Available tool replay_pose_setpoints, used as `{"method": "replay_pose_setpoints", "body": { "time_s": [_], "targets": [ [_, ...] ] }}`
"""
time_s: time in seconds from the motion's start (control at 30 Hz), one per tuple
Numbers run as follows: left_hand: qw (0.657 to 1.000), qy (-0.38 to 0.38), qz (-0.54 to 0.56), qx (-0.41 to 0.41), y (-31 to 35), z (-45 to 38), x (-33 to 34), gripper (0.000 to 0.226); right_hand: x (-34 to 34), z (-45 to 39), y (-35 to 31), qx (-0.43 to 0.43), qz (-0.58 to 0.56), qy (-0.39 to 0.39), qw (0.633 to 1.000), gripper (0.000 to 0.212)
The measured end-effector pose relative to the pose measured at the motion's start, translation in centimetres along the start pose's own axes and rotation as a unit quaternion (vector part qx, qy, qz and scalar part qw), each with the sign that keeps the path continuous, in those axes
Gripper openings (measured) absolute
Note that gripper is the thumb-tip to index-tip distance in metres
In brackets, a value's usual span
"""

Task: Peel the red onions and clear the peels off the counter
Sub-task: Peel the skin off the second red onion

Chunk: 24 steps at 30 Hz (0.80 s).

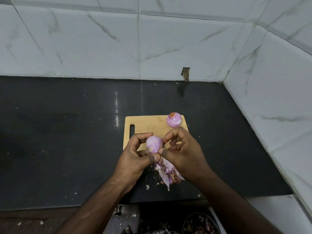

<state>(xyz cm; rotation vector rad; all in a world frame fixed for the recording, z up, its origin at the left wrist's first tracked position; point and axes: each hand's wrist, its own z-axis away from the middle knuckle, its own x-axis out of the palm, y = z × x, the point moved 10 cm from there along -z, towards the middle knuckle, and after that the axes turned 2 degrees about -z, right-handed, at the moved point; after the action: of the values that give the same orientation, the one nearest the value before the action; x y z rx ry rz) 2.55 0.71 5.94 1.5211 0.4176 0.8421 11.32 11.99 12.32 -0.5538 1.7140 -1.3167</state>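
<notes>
1. A wooden cutting board (148,125) with a handle slot lies on the black counter.
2. White marble-patterned wall tiles (101,44) rise behind; one has a chipped hole (185,74).

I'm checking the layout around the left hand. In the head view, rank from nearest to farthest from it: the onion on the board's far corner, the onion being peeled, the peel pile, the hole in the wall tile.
1. Onion being peeled, in the left hand.
2. Peel pile, on the counter just right of it.
3. Onion on the board, far right corner.
4. Hole in the wall tile, behind the counter.
</notes>
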Motion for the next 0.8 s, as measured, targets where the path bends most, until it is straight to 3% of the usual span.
{"method": "replay_pose_setpoints", "body": {
  "time_s": [0.53, 0.8],
  "targets": [
    [0.997, 0.008, -0.07, 0.015, 0.8, -0.2, 0.0, 0.066, -0.9, -0.3, 0.6, 0.025, -0.045, 0.03, 0.998, 0.03],
    [0.996, 0.004, -0.091, 0.016, 0.7, 0.0, 0.4, 0.065, -0.5, -0.1, 1.1, 0.039, -0.054, 0.007, 0.998, 0.026]
  ]
}}
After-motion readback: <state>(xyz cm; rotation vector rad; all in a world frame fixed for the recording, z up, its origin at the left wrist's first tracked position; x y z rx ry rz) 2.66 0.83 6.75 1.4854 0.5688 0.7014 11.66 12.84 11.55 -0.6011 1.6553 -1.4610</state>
